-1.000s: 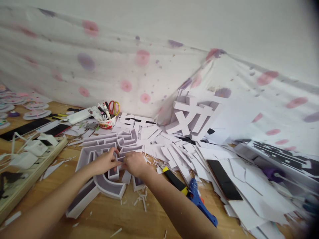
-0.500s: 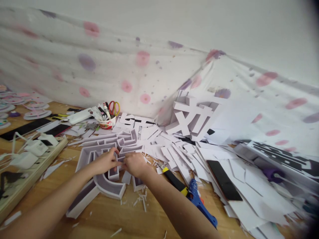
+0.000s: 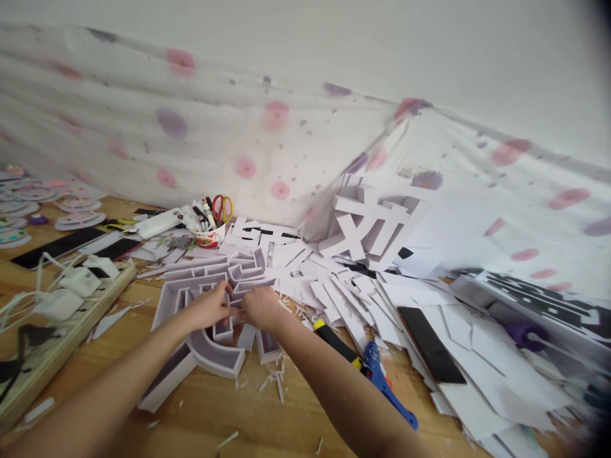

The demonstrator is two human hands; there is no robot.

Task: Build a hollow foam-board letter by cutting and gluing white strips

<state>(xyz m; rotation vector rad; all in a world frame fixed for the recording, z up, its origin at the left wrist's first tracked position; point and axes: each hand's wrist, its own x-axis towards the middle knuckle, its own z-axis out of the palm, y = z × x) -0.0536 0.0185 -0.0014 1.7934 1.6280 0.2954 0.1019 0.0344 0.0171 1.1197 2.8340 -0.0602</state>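
Observation:
A hollow white character built of foam-board strips (image 3: 217,362) lies on the wooden table, its walls standing upright. Over its middle is my left hand (image 3: 210,308), with bent fingers and thumb at an inner wall. My right hand (image 3: 260,308) is closed beside it, fingertips almost meeting those of the left. What the right fingers grip is hidden behind the hand. To the right rest a black-and-yellow cutter (image 3: 337,343) and a blue glue gun (image 3: 386,388). Small white offcuts (image 3: 274,381) are scattered in front.
A power strip (image 3: 112,289) with plugged-in white chargers runs along the left. Behind stands a cup (image 3: 210,236) of pens and scissors. Loose white strips (image 3: 341,308), a phone (image 3: 429,343) and sheets cover the right. A finished white character (image 3: 365,222) leans at the back.
The view has shifted slightly, so the table things appear a little farther right. Both hands stay at the same part of the white character, with only small finger movement.

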